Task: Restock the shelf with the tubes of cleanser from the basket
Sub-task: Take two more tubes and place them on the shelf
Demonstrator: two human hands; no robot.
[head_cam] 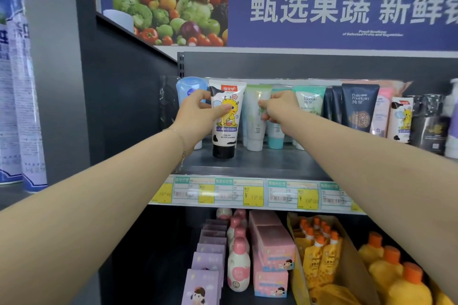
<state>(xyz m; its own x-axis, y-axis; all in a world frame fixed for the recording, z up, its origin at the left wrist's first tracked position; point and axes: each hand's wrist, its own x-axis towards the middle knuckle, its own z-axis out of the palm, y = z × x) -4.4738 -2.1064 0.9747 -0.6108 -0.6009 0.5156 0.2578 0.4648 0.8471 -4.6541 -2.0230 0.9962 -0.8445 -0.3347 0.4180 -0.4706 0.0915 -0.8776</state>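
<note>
My left hand [198, 112] grips a white tube of cleanser with a yellow cartoon figure and a black cap [226, 126], held upright, cap down, at the front left of the upper shelf [260, 164]. A light blue tube [189, 89] stands behind that hand. My right hand [281, 105] is closed around a pale green tube [255, 129] in the row of upright tubes just to the right. More tubes follow: teal ones [309, 100] and a dark navy one [359, 106]. The basket is out of view.
A dark side panel [128, 96] bounds the shelf on the left. Price tags [247, 193] run along the shelf edge. The lower shelf holds pink bottles [238, 265], pink boxes [271, 247] and yellow pouches [319, 252]. White-blue cans [17, 82] stand at far left.
</note>
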